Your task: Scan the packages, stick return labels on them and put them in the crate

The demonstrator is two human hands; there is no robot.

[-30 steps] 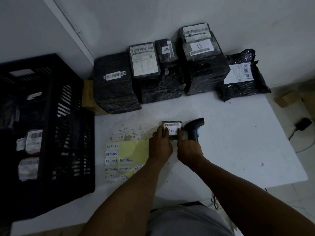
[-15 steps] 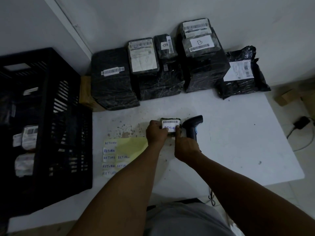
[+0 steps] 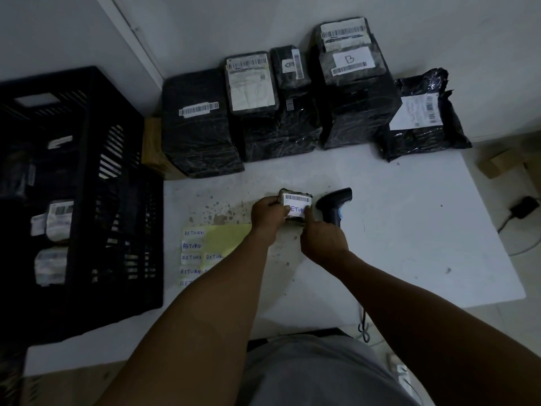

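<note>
A small dark package (image 3: 295,197) with a barcode strip sits at the middle of the white table (image 3: 409,244). My left hand (image 3: 268,213) grips its left side. My right hand (image 3: 322,238) presses a white RETURN label (image 3: 297,210) onto its front with thumb and finger. A black handheld scanner (image 3: 335,205) lies just right of the package. A yellow sheet with several RETURN labels (image 3: 202,253) lies to the left of my arm. The black slatted crate (image 3: 87,200) stands at the left with labelled packages (image 3: 55,221) inside.
Several black wrapped packages (image 3: 281,106) with barcode labels stand in a row along the back wall, and a black poly bag (image 3: 421,118) is at the right end. A brown box (image 3: 153,148) is wedged behind the crate. Cables and a charger (image 3: 524,208) lie on the floor at right.
My hands and the small package stay in place; my right fingers shift along the RETURN label, pressing it down. The view has tilted slightly.
</note>
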